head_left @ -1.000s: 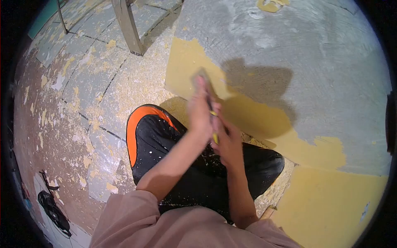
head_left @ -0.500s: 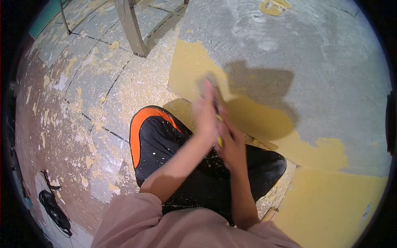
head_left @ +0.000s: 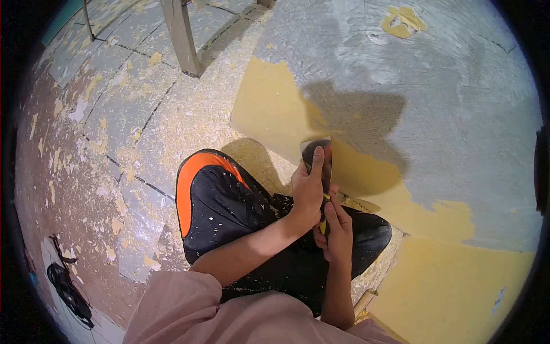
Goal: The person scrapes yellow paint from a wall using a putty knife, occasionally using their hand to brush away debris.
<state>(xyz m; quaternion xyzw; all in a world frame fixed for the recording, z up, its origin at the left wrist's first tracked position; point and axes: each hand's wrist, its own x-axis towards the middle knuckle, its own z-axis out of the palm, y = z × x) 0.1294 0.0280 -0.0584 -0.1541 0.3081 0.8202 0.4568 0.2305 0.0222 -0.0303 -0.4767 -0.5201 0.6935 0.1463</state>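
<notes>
A scraper (head_left: 327, 172) with a broad dark blade and a yellow-and-black handle is held in both hands over my lap. My left hand (head_left: 308, 192) closes round its upper part, the thumb laid along the blade. Lower down, my right hand (head_left: 338, 232) wraps the handle, leaving a yellow strip showing. The blade's end overlaps the lower edge of a band of yellow coating (head_left: 275, 94) in this view. Beyond that band, the same surface is bare, scratched grey (head_left: 366, 63), with the shadow of my hands and head falling across it.
Yellow flakes and crumbs litter the tiled floor (head_left: 152, 109) to the left. A wooden leg (head_left: 182, 43) stands at the back. Black cable (head_left: 69, 292) lies at lower left. A full yellow area (head_left: 458, 286) spreads at lower right. My crossed legs (head_left: 223, 200) are below my hands.
Both hands and the scraper have come back towards my body and slightly right. The blade, blurred before over the yellow band, now shows sharply. The view has shifted a little.
</notes>
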